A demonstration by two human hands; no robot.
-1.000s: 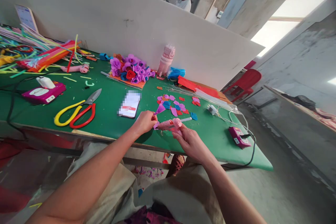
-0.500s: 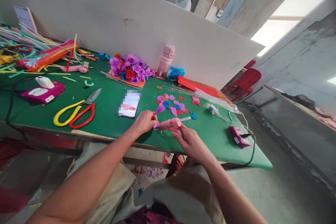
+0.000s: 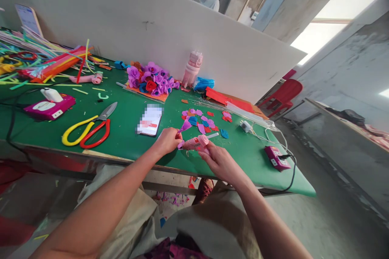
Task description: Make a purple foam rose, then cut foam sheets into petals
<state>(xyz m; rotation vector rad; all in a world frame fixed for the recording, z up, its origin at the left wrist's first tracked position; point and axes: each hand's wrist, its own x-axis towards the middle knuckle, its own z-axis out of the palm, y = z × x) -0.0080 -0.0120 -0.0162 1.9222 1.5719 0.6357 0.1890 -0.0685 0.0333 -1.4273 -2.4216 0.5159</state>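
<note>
My left hand (image 3: 168, 141) is closed on a purple paper flower piece (image 3: 184, 126), its flared end pointing up and right. A small purple petal (image 3: 180, 144) shows just below those fingers. In my right hand (image 3: 221, 162) is a pink hot glue gun (image 3: 196, 143), its nozzle at that petal and a clear glue stick (image 3: 213, 135) sticking out of its back. Loose petals (image 3: 201, 128) in purple, red and blue lie on the green tabletop beyond both hands. Finished paper flowers (image 3: 154, 79), mostly purple, are heaped farther back.
Scissors (image 3: 91, 129) with yellow and red handles and a phone (image 3: 150, 119) lie to the left. A pink bottle (image 3: 192, 70) stands against the white partition (image 3: 121, 28). Purple power sockets (image 3: 277, 158) with cables sit near the right edge. Coloured strips (image 3: 57, 64) pile up far left.
Both hands stay almost in place. The glue gun has tilted very slightly, and its glue stick has shifted a little to the left. The person behind the partition has moved slightly left.
</note>
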